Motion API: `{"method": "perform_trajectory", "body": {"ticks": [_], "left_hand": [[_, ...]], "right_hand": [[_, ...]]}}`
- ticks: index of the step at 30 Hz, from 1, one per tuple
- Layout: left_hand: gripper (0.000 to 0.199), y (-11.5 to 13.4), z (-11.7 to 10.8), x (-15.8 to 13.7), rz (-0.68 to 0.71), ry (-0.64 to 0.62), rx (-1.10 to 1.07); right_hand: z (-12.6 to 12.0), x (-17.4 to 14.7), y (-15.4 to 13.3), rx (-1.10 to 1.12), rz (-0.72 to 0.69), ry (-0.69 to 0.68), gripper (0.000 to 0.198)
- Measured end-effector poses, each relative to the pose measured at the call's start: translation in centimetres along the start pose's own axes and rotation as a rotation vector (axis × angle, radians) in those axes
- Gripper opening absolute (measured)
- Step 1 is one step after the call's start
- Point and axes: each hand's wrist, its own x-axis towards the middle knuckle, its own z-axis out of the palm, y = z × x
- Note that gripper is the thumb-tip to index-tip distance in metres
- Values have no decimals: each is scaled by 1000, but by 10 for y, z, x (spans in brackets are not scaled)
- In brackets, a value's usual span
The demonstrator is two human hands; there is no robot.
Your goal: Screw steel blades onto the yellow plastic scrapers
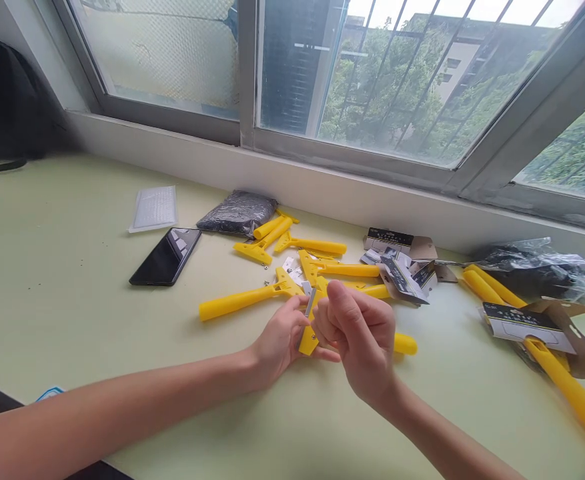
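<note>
My left hand [288, 337] is closed round the head of a yellow scraper [308, 339]. A screw shows on that head, and a narrow grey metal strip [311, 303] lies along it by my fingertips. The scraper's yellow handle seems to run out to the right behind my other hand. Just right of the scraper head and in front of it, my right hand [359, 333] is curled into a fist with the thumb on top. Whatever its fingers hold, if anything, is hidden. Beyond both hands lie several more yellow scrapers [245, 301] and some small loose metal parts [292, 268].
A black phone [166, 257], a white bubble-wrap packet [155, 208] and a dark plastic-wrapped packet [237, 212] lie at the back left. Printed cards [405, 277] are behind my right hand. More carded scrapers [555, 373] lie far right. A window sill [322, 193] bounds the table.
</note>
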Motion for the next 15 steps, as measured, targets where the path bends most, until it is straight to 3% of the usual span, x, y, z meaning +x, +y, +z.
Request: {"method": "perform_trajectory", "body": {"ticks": [10, 15], "left_hand": [[50, -1, 1, -1, 10, 8, 22], [32, 0, 1, -1, 38, -15, 31]], "right_hand": [[-1, 0, 1, -20, 15, -63, 49], [-11, 12, -19, -163, 177, -342, 31]]}}
